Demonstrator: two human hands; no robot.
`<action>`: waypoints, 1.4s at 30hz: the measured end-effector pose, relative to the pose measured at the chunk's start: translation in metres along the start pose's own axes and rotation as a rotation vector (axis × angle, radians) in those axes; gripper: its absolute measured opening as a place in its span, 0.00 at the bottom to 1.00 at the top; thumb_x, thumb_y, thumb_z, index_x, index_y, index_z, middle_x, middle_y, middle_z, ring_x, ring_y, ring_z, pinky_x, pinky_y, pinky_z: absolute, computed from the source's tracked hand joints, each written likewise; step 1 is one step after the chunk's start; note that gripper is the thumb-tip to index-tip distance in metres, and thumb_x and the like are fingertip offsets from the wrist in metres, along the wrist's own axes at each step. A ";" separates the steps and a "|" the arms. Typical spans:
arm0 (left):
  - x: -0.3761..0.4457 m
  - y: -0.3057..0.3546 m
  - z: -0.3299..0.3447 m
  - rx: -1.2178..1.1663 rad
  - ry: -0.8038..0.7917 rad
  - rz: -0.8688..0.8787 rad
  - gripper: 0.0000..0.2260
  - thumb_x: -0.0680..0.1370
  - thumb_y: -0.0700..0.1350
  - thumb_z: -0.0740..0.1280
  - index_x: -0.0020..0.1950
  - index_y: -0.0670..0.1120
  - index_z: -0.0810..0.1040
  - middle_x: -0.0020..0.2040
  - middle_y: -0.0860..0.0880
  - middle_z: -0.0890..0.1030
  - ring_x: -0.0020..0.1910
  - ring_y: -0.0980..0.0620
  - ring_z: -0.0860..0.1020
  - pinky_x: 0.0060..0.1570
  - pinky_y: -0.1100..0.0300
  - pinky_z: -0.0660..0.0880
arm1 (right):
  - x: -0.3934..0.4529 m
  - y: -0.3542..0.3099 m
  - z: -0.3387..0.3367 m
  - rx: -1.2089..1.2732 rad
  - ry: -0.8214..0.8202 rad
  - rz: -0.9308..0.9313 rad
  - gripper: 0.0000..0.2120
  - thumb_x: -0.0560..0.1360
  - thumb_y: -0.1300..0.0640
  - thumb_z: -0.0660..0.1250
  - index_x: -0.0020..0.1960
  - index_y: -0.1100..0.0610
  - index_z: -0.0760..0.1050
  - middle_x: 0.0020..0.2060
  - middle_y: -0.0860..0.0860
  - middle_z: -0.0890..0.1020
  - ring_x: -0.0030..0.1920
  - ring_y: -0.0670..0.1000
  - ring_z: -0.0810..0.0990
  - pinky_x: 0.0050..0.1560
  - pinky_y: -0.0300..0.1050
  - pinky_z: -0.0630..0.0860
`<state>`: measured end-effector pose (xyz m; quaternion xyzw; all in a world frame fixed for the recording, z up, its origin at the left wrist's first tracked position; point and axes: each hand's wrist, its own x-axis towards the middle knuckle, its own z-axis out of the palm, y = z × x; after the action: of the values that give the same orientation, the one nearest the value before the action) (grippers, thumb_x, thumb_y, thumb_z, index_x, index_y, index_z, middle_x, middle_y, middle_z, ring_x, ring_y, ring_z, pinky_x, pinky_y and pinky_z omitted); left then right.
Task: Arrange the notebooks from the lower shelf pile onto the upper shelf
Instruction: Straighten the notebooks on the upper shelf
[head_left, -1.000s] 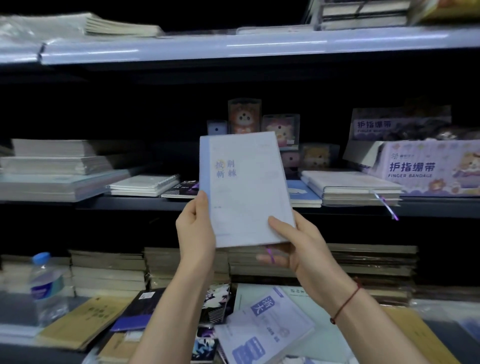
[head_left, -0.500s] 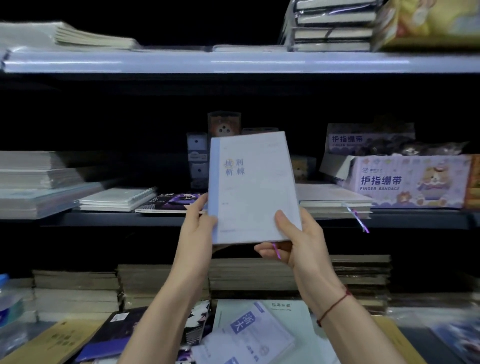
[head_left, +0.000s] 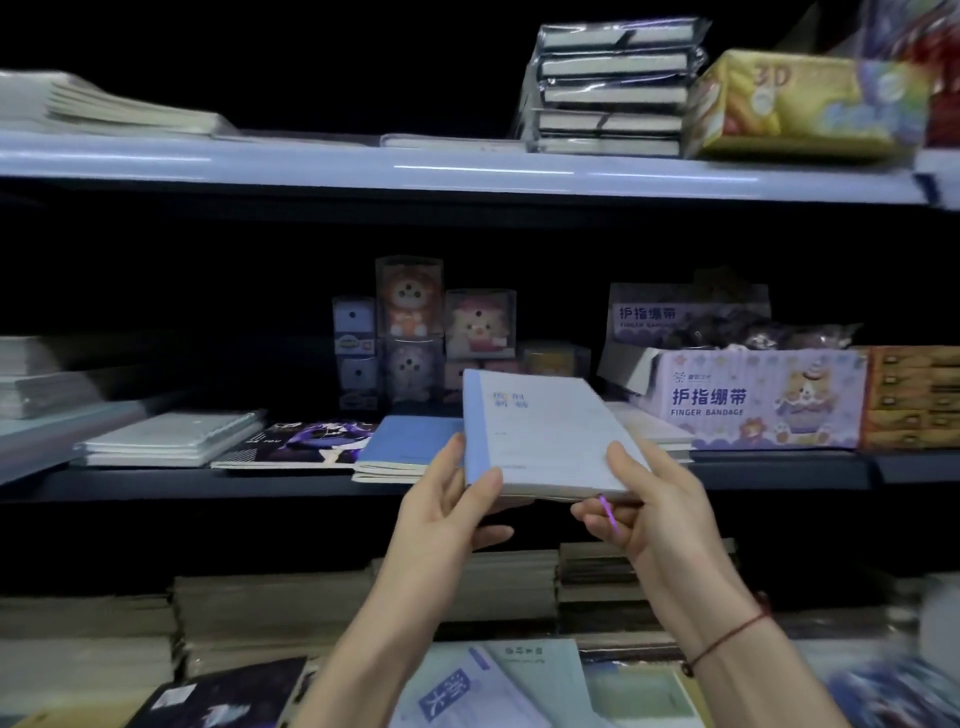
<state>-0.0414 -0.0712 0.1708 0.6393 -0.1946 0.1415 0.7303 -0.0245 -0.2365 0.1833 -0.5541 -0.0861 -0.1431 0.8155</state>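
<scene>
Notebook (head_left: 540, 434) with a pale cover and a blue spine strip sits tilted in both hands, its far edge raised toward the shelf (head_left: 156, 486) in the middle of the head view, its near edge lower and closer to the camera. The left hand (head_left: 447, 512) grips the near left corner, thumb curled over the cover beside the spine and the other fingers folded underneath. The right hand (head_left: 644, 506) pinches the near right corner, thumb pressed flat on the cover, fingers curled below; a thin purple ribbon (head_left: 609, 514) hangs from the book's lower edge across those fingers. A red string bracelet (head_left: 727, 636) circles the right wrist.

The notebook hovers just over the front lip of that shelf, partly covering a blue notebook (head_left: 410, 441) that lies flat there and a light stack (head_left: 660, 431) to its right. Further left on the same shelf lie a dark illustrated book (head_left: 306, 441) and a white spiral pad (head_left: 176, 439). Behind stand small clear boxes with cartoon figures (head_left: 410, 299), and to the right a display carton printed FINGER BANDAGE (head_left: 748, 400).

On the top shelf (head_left: 467, 169) sits a stack of wrapped dark notebooks (head_left: 613, 93) beside a colourful packet marked 3D (head_left: 795, 101). Below the hands, low stacks of brownish exercise books (head_left: 270, 613) line the back, with a loose pile of notebooks (head_left: 488, 686) in front of them, blurred at the edges
</scene>
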 end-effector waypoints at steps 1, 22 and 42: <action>0.001 -0.001 0.005 -0.016 0.000 -0.003 0.12 0.79 0.43 0.63 0.58 0.58 0.72 0.48 0.66 0.83 0.50 0.63 0.82 0.46 0.62 0.81 | 0.001 -0.002 -0.003 -0.013 0.002 -0.014 0.07 0.80 0.60 0.60 0.55 0.56 0.76 0.25 0.53 0.81 0.23 0.50 0.80 0.22 0.36 0.75; 0.027 0.006 0.052 -0.033 0.079 -0.152 0.15 0.79 0.40 0.64 0.64 0.50 0.73 0.51 0.55 0.84 0.48 0.61 0.82 0.47 0.69 0.78 | 0.003 -0.039 -0.056 0.106 -0.130 0.086 0.20 0.68 0.64 0.69 0.60 0.62 0.76 0.45 0.59 0.84 0.42 0.57 0.84 0.44 0.45 0.83; 0.091 0.007 0.067 0.530 0.090 -0.224 0.33 0.73 0.68 0.63 0.73 0.52 0.67 0.58 0.56 0.76 0.68 0.48 0.69 0.68 0.47 0.55 | 0.073 -0.066 -0.092 -0.507 0.087 0.028 0.15 0.73 0.61 0.71 0.60 0.63 0.78 0.42 0.51 0.84 0.34 0.43 0.75 0.32 0.33 0.69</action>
<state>0.0291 -0.1398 0.2264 0.8186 -0.0464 0.1341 0.5566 0.0214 -0.3553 0.2291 -0.7354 -0.0047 -0.1727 0.6552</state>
